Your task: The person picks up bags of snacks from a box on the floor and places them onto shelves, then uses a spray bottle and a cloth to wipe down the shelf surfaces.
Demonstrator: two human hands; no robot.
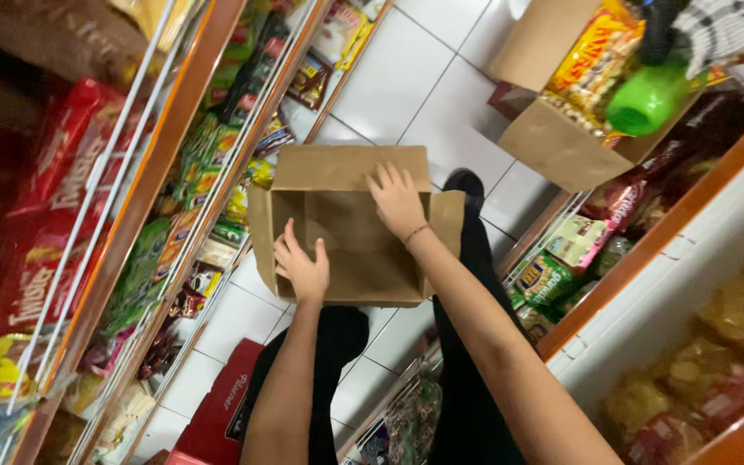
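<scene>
While the person stands in a narrow shop aisle, an empty brown cardboard box is held open-side-up over the white tiled floor, level with the black trousers below it. Nothing carries the box but the two hands; it hangs between the shelf runs, flaps splayed outward, seemingly so the inside stays clear to view.

Left hand: at the near left corner of the box, fingers hooked over the near wall and reaching into the interior, thumb on the outer side. A loose clasp on the rim, not a fist.

Right hand: laid on the far right corner, fingers spread and nearly flat across the edge where the far flap folds back. A thin bracelet sits at the wrist. It presses on the cardboard more than it grasps; I judge it steadies the box against tipping.

Left shelf rack: orange rails, white wire fronts, packed with red and green snack packets.

Right side: second open carton on the floor at the upper right, full of yellow snack bags, a green plastic bottle above it. A red carton lies by the left foot.
</scene>
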